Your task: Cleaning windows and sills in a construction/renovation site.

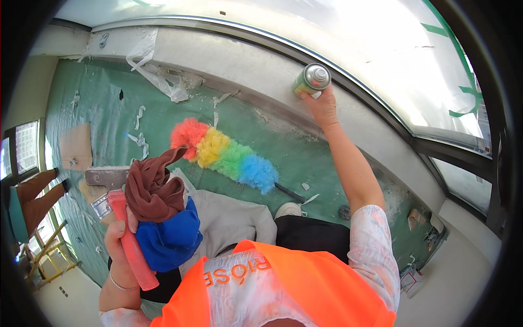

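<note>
My left hand (118, 241) grips a scraper (130, 245) by its red handle, its wide metal blade pointing away from me. A flat paintbrush (98, 200) with pale bristles is bunched in beside it. Against the same hand hang a brown cloth (155, 188) and a blue cloth (171, 237); how the fingers hold them is partly hidden. Stretched out to the far right, my right hand (321, 106) is closed around a metal aerosol can (312, 79), at the window sill (245, 65). Between both arms, a rainbow-coloured duster (229, 155) with a black handle lies on the green floor sheeting (163, 118).
Torn white plastic (163, 79) hangs over the sill's edge. A cardboard piece (76, 146) and scraps litter the sheeting. At far left stand another person's legs (39, 196) near a yellow ladder (51, 261). Film-covered window panes (347, 32) rise beyond the sill.
</note>
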Available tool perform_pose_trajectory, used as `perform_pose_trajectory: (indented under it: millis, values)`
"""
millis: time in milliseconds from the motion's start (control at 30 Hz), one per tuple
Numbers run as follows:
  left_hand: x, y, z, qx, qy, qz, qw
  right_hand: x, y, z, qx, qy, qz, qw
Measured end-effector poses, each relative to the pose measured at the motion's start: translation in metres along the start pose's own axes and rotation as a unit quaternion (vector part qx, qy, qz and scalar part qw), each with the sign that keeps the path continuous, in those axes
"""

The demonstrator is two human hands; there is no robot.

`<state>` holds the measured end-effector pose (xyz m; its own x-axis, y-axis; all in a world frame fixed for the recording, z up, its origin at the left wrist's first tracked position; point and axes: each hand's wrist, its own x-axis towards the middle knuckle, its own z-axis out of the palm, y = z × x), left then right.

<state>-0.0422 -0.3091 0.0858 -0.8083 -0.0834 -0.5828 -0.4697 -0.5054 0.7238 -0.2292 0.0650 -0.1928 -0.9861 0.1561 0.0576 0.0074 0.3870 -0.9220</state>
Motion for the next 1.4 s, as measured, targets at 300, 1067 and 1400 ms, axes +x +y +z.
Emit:
perform_pose_trajectory:
  millis: [300,1067,1400]
  values:
    - [0.011,0.018,-0.02,-0.006,0.06,0.032,0.998,-0.192,-0.007,0.057,-0.33,-0.444,-0.049,0.832]
    - [0.02,-0.002,-0.033,-0.059,0.087,-0.139,0.985,-0.214,-0.077,0.095,-0.19,-0.544,0.256,0.776]
    - [-0.084,0.076,-0.052,-0.058,0.09,-0.167,0.98,-0.255,-0.248,-0.09,-0.036,-0.329,0.639,0.694]
